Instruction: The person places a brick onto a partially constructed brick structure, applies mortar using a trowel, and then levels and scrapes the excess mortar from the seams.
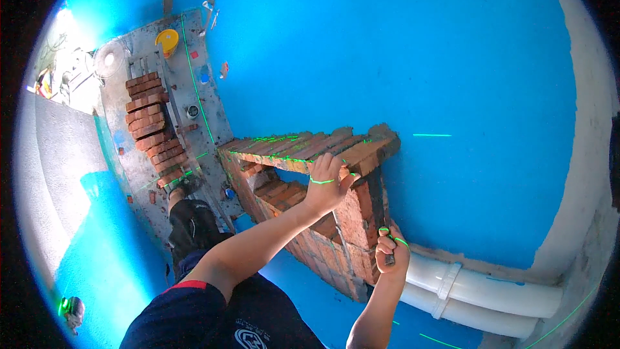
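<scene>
While your left hand (327, 186) lies against the upper edge of the brick structure (354, 216), its fingers bend over the end brick of the slanting top course (365, 157) and its thumb points off to the right. Whether those fingers actually grip the brick or only press on it, you cannot tell from this angle. Your right hand (392, 252) is lower down, just beside the structure's near right end, with its fingers clenched round the handle of a slim tool (389, 260). The butt of that handle pokes out below your fist; above it, a dark strip runs up along the end of the brickwork, and you cannot tell how much of it is the tool.

The structure stands against the blue wall (452, 90), its top course sloping, with an opening beneath where more bricks show. Bright green lines cross your hands, the bricks and the wall. Beyond your right hand, white pipes (491, 291) curve along the wall's foot. Over to your left, a long row of loose bricks (147, 119) lies on a grey, stained board (210, 100), with a small can (192, 112) beside it and a yellow round container (168, 41) near its far end.
</scene>
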Motion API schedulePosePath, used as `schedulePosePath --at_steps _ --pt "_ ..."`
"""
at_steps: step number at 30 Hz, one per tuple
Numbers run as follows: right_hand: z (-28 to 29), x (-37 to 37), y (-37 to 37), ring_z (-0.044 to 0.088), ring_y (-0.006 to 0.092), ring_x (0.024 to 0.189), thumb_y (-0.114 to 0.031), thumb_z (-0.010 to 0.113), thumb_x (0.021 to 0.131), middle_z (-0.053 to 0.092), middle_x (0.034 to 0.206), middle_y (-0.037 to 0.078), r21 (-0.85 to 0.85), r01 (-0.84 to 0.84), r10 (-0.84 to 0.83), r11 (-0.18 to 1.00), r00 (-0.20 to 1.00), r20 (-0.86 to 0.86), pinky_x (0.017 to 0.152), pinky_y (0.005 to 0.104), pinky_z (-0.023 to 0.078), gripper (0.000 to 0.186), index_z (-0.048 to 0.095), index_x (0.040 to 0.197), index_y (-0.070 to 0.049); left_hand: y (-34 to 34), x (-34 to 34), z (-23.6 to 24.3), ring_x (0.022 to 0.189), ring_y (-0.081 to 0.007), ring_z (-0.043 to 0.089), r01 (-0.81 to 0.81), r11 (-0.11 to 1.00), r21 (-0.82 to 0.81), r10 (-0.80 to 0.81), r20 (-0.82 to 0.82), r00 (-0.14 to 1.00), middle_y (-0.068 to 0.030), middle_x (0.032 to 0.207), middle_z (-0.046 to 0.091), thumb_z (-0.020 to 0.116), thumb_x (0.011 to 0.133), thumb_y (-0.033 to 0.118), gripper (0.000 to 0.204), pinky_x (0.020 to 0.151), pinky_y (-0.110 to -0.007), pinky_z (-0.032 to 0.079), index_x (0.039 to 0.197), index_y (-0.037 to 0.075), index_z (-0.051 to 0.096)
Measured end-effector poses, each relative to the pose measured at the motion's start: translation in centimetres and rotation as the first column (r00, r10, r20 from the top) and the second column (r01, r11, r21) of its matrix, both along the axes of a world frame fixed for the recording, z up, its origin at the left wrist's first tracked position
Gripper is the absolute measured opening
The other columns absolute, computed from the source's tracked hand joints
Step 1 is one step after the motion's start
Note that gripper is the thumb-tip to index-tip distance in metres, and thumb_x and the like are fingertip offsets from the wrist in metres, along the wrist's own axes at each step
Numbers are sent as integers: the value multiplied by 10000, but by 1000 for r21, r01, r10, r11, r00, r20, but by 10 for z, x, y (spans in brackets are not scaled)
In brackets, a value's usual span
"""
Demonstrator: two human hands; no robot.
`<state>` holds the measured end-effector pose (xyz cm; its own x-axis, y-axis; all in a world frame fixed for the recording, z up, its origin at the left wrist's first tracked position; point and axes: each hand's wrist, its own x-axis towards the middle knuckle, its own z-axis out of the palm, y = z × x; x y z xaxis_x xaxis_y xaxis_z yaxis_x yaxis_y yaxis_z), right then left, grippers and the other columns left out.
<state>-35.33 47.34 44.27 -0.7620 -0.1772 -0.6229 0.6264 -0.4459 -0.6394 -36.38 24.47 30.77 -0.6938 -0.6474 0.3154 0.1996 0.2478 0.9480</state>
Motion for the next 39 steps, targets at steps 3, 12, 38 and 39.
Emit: schedulePosePath --at_steps 3,12,38,39 --pt "1 1 -5 496 116 528 -144 406 1012 548 899 168 20 9 -9 1000 1000 2 420 218 431 270 437 1266 -59 2 -1 0 800 -358 442 -3 1000 4 3 -8 1000 -167 854 429 731 800 232 351 675 -453 338 902 29 464" --pt "16 28 -12 434 119 466 -91 474 971 570 840 146 344 67 12 937 975 -223 384 237 381 362 442 1330 -58 1 3 -2 888 -355 483 31 999 -17 -30 76 997 -162 971 491 719 804 237 385 737 -464 373 1041 19 508" --pt "16 180 12 422 92 468 -116 612 880 474 574 10 819 92 346 567 875 -338 433 265 345 126 578 850 2 55 74 -64 803 -345 630 554 780 291 -625 360 692 -170 842 642 634 852 247 211 695 -443 496 929 51 630" --pt "1 193 44 424 84 460 -136 641 877 463 553 -4 929 94 494 359 825 -274 422 270 337 178 556 768 -25 51 71 -66 778 -349 642 567 773 284 -633 385 671 -165 811 654 637 852 278 211 681 -449 501 885 70 642"
